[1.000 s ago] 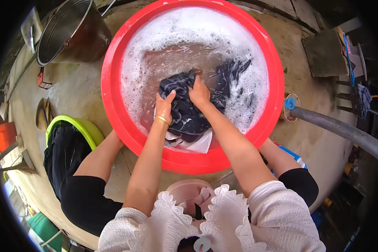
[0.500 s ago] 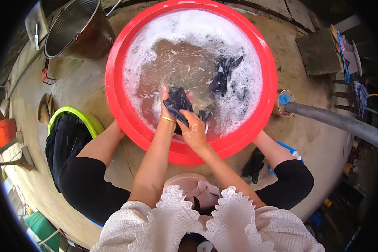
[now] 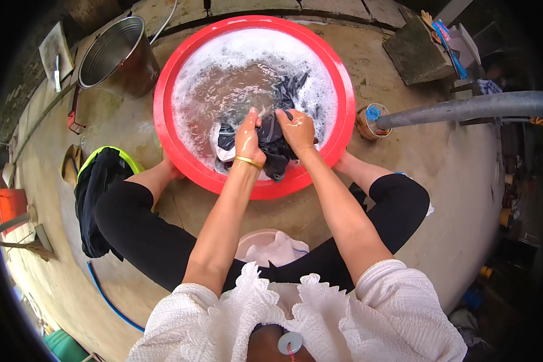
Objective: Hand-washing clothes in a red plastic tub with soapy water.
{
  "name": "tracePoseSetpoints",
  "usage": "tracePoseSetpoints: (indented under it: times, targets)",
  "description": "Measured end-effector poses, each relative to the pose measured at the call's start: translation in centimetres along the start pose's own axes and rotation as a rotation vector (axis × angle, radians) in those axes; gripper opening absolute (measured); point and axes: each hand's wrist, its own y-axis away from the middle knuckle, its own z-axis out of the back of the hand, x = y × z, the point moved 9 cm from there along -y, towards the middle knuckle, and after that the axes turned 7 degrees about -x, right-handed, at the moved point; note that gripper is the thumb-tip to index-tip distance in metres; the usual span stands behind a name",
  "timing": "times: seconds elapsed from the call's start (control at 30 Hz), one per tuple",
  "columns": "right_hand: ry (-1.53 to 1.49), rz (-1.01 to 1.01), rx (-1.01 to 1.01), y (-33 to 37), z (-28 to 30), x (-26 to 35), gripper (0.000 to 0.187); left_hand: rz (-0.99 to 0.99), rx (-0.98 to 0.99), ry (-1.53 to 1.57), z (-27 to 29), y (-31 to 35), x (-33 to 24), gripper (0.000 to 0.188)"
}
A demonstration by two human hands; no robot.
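A round red basin point(image 3: 164, 102) holds cloudy water point(image 3: 226, 93) with white suds round its edge. At its near side my left hand point(image 3: 249, 139), with a gold bangle at the wrist, grips a wet dark cloth garment point(image 3: 276, 164). Beside it my right hand point(image 3: 297, 128) is closed on another part of the same cloth. The stretch between the hands lies at the water's surface. A white piece of cloth point(image 3: 223, 151) shows left of my left hand. More dark cloth point(image 3: 291, 87) floats beyond my right hand.
A lime-green tub point(image 3: 130, 158) with black clothing point(image 3: 99, 187) stands by my left knee. A large metal bucket point(image 3: 117, 63) is at the back left. To the right, a grey pipe point(image 3: 464, 108) reaches a small round container point(image 3: 368, 128). Between my legs sits a pink tub point(image 3: 247, 241).
Both hands have moved right and farther apart, spreading the dark cloth between them. My right hand has turned over to grip from the right. The view has shifted, with the basin lying farther left.
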Motion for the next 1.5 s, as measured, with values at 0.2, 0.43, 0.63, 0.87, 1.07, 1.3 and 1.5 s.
tracePoseSetpoints:
  times: [0.2, 0.43, 0.63, 0.87, 1.07, 1.3, 1.5]
  targets:
    - [-0.961, -0.720, 0.026, -1.4, 4.7, -8.5, 0.027, -0.263, 0.159, -0.333, -1.7, 2.2, -8.1, 0.027]
    - [-1.287, -0.520, 0.289, -4.2, 10.2, -2.0, 0.036, -0.365, 0.220, -0.528, -3.6, 3.8, -14.7, 0.030]
    - [-1.177, -0.396, 0.284, -7.1, 12.8, -1.1, 0.016, -0.345, 0.246, -0.542, -5.1, 3.5, -18.3, 0.032]
    - [-1.015, -0.428, 0.505, -7.6, 8.7, -0.7, 0.024, -0.812, 0.250, -1.279, -7.1, 1.9, -21.0, 0.031]
    - [-1.041, -0.413, 0.824, -4.0, 4.8, 6.3, 0.034, -0.964, 0.767, -1.610, -12.6, 7.2, -12.5, 0.067]
    - [-1.010, -0.370, 0.939, -2.4, 3.7, 8.1, 0.048, -0.109, 0.874, -1.419, -10.2, 6.1, -7.4, 0.038]
    - [-0.618, -0.070, 1.044, 0.2, 1.1, 6.4, 0.037, 0.013, 0.714, -0.688, -12.5, 9.4, -9.3, 0.014]
